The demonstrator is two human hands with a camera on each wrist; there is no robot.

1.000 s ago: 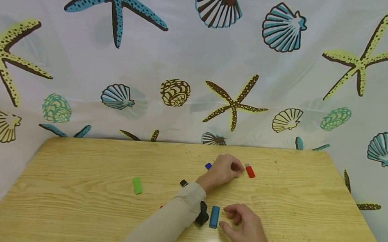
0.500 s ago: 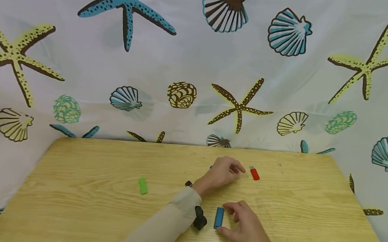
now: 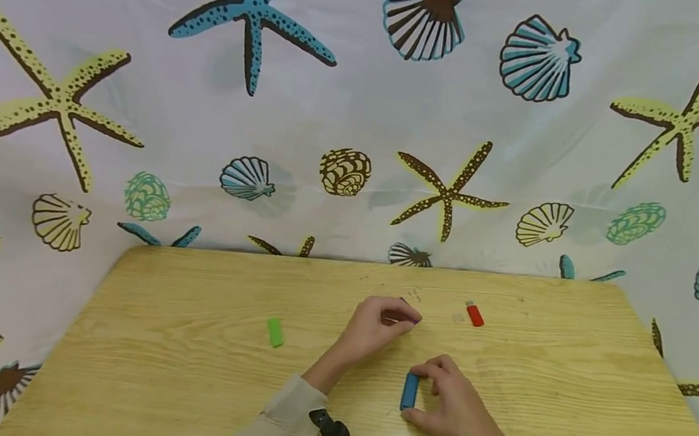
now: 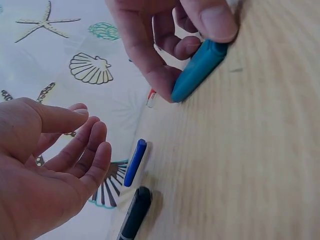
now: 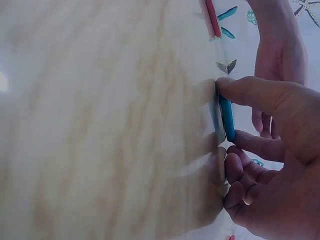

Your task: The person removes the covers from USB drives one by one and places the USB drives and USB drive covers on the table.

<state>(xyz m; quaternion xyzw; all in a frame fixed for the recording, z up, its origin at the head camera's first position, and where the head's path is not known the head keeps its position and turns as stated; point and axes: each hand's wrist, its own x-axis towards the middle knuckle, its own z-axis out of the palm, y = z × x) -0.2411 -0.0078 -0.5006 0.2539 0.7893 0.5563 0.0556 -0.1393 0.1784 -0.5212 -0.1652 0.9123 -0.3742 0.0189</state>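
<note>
My right hand (image 3: 462, 416) pinches a teal-blue USB stick (image 3: 409, 391) by its two ends, thumb at the near end. In the right wrist view the teal stick (image 5: 227, 117) is low over the wood; I cannot tell whether it touches. Its other fingers curl beside it. My left hand (image 3: 370, 329) hovers farther back and to the left, fingers loosely bent. In the left wrist view that hand (image 4: 60, 165) holds nothing. Beside it on the table lie a small blue stick (image 4: 135, 162) and a dark stick (image 4: 136, 214), mostly hidden in the head view.
A red USB stick (image 3: 475, 315) with a metal plug lies at the back right. A green stick (image 3: 276, 332) is on the left of the wooden table (image 3: 198, 390). Another red stick (image 5: 213, 17) shows in the right wrist view. Behind hangs a shell-print curtain (image 3: 310, 116).
My left hand has drawn back leftward from near the red USB stick. The right thumb and finger have come onto the teal stick's ends. The head view has swung left.
</note>
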